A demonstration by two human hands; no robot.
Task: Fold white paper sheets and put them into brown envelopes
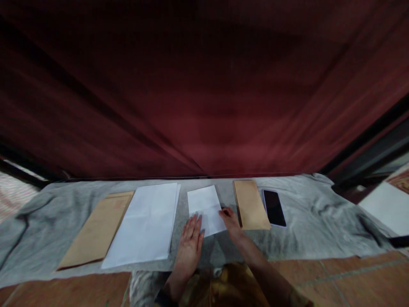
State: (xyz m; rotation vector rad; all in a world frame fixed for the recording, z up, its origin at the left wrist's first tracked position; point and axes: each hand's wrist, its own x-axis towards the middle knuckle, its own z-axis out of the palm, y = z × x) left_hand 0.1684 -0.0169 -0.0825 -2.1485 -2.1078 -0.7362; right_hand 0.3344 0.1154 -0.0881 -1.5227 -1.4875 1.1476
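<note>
A small white sheet of paper [204, 199] lies in front of me, with a crease running across it. My left hand [189, 242] rests at its lower left edge, fingers stretched out and lying flat, the fingertips on the paper. At the right edge, my right hand [230, 221] has its fingers curled in a pinch on the paper's side. To the left is a stack of larger white sheets [143, 226]. Just right of my right hand lies a stack of brown envelopes [252, 207].
Larger brown envelopes [96, 232] lie at the far left. A phone [274, 208] with a dark screen lies right of the smaller brown stack. Everything rests on a grey cloth [309, 226] over a tiled floor [338, 277]. A dark red fabric [204, 106] hangs behind.
</note>
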